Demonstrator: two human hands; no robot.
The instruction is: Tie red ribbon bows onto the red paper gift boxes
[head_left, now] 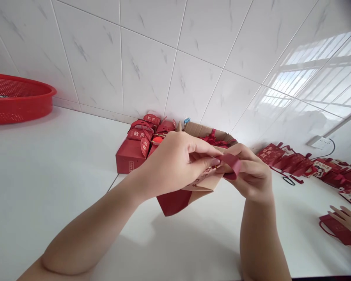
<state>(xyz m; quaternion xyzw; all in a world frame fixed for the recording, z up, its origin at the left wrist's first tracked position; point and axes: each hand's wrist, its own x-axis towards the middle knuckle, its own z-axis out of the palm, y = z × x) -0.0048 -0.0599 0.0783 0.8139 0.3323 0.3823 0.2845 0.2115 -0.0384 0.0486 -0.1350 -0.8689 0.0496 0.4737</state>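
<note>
In the head view a red and tan paper gift box (pixel 175 202) is held above the white table, tilted, with printed characters partly hidden behind my fingers. A dark red ribbon (pixel 233 164) loops out at its upper right end. My left hand (pixel 178 162) pinches the ribbon between thumb and forefinger, over the top of the box. My right hand (pixel 253 171) has its fingers curled around the ribbon's other side, close against the box end. The fingertips of both hands almost meet there, and my left hand covers much of the box.
Behind my hands stand several red gift boxes (pixel 128 156) and a cardboard box (pixel 193 128) of red ribbons. A red plastic basket (pixel 20 107) is at far left. Several red bags (pixel 292 160) line the right wall. Another person's hand (pixel 349 220) rests on a red bag (pixel 336 228).
</note>
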